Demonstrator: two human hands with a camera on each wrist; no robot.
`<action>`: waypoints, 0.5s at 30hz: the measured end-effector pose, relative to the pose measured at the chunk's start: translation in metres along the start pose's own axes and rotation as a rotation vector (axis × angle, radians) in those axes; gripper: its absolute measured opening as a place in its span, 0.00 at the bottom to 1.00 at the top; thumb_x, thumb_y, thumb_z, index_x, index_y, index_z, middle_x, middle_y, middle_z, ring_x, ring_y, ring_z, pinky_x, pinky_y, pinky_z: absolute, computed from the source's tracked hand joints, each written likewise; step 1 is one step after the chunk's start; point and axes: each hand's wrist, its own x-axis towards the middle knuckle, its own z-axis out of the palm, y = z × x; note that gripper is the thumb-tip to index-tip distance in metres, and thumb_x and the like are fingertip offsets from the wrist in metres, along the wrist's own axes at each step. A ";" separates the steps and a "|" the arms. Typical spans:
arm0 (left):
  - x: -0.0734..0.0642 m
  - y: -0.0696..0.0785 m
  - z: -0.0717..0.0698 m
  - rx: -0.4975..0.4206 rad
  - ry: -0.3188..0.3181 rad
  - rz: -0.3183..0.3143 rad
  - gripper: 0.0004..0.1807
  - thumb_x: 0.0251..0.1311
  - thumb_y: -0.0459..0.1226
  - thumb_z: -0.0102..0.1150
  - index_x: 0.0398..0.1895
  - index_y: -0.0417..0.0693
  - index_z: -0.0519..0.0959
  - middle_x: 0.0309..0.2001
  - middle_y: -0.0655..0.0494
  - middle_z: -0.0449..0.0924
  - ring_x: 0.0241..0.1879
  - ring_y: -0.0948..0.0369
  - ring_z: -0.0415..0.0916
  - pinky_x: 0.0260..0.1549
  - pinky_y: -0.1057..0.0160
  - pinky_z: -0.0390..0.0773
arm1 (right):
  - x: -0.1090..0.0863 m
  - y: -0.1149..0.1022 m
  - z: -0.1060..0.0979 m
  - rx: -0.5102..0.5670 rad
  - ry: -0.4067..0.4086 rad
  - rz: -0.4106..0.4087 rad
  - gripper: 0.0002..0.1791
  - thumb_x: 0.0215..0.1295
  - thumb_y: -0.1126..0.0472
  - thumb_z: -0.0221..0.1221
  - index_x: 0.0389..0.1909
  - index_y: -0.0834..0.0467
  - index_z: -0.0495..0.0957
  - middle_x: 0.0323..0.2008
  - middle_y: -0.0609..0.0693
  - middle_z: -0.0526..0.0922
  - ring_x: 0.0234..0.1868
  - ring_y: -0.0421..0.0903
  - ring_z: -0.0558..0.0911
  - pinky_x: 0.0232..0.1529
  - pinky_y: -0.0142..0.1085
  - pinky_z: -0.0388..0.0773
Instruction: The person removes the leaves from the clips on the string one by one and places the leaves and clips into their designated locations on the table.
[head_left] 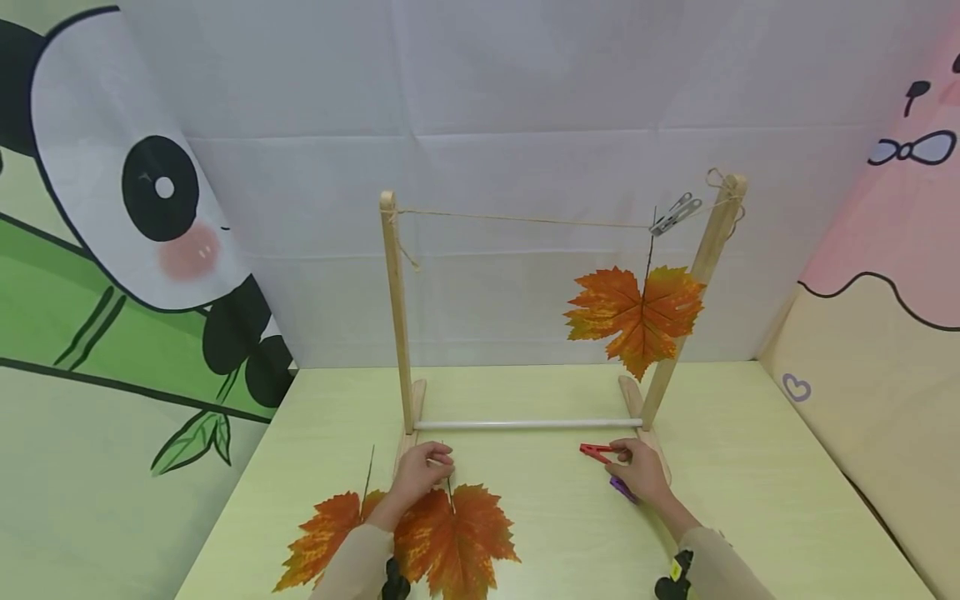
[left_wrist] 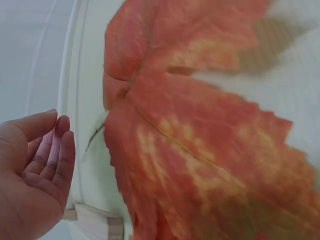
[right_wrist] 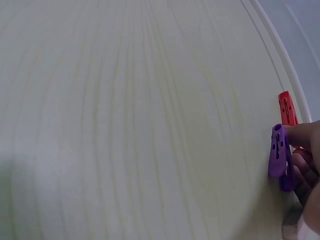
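My left hand hovers beside the stem of an orange maple leaf, fingers loosely bent. In the left wrist view a small gap separates the fingertips from the stem. A second maple leaf lies to the left, partly hidden by the left forearm. With thumb and fingers my right hand pinches a red clothespin. A purple clothespin is just below that hand; in the right wrist view the purple clothespin appears close against the fingers.
A wooden frame stands behind the hands, with a white rod low across it. On its string, a grey clothespin holds a hanging maple leaf near the right post. Printed cloth walls surround the table.
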 end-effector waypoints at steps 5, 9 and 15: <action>0.008 0.013 0.006 -0.026 -0.009 0.016 0.14 0.51 0.26 0.59 0.43 0.28 0.75 0.32 0.45 0.79 0.26 0.51 0.78 0.24 0.64 0.78 | 0.000 -0.007 -0.008 0.009 -0.054 0.021 0.21 0.45 0.69 0.66 0.43 0.71 0.76 0.37 0.58 0.80 0.33 0.46 0.77 0.30 0.33 0.74; 0.011 0.030 0.007 -0.058 -0.028 0.043 0.15 0.52 0.26 0.58 0.43 0.27 0.75 0.32 0.42 0.79 0.28 0.51 0.79 0.24 0.63 0.78 | 0.000 -0.014 -0.018 -0.028 -0.076 0.000 0.22 0.46 0.69 0.66 0.45 0.71 0.75 0.40 0.60 0.79 0.35 0.49 0.78 0.33 0.38 0.76; 0.011 0.068 0.004 -0.088 -0.050 0.087 0.12 0.52 0.24 0.56 0.42 0.27 0.75 0.33 0.35 0.77 0.30 0.41 0.76 0.28 0.52 0.78 | 0.001 -0.026 -0.038 -0.072 -0.069 -0.087 0.22 0.47 0.69 0.65 0.45 0.71 0.75 0.40 0.64 0.79 0.36 0.52 0.79 0.33 0.40 0.77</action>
